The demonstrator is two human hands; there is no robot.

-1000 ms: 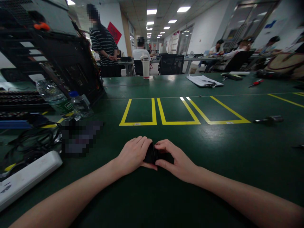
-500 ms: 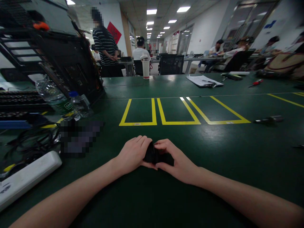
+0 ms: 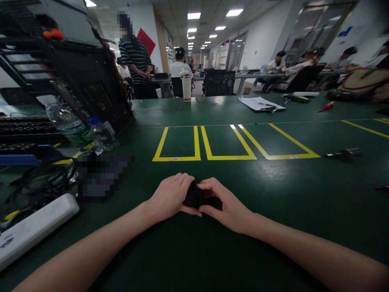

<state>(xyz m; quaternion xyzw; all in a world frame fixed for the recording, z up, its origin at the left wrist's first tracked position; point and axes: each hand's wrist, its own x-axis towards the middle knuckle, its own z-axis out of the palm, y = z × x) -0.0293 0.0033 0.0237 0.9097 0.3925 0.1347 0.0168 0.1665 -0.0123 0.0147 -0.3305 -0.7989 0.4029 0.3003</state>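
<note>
A small black rounded object [image 3: 192,197] with a raised rim on its right side is held between my hands, low over the green table [image 3: 194,255]. My left hand [image 3: 171,194] is wrapped round its left part, thumb below and fingers over the top. From the right, my right hand [image 3: 226,206] grips the rim with its fingertips above and its thumb below. A dark patch lies between my right fingers and thumb; whether it is part of the object or shadow, I cannot tell. The fingers hide much of the object, and its exact kind does not show.
Yellow tape outlines [image 3: 231,157] mark the table ahead. To the left are a white power strip [image 3: 39,227], cables, plastic bottles [image 3: 65,121] and an open computer case [image 3: 91,85]. A screwdriver-like tool [image 3: 345,153], a clipboard [image 3: 258,103] and a white cup [image 3: 186,87] lie beyond.
My hands stay almost in place on the black object. The dark area between my right fingers and thumb looks smaller than before.
</note>
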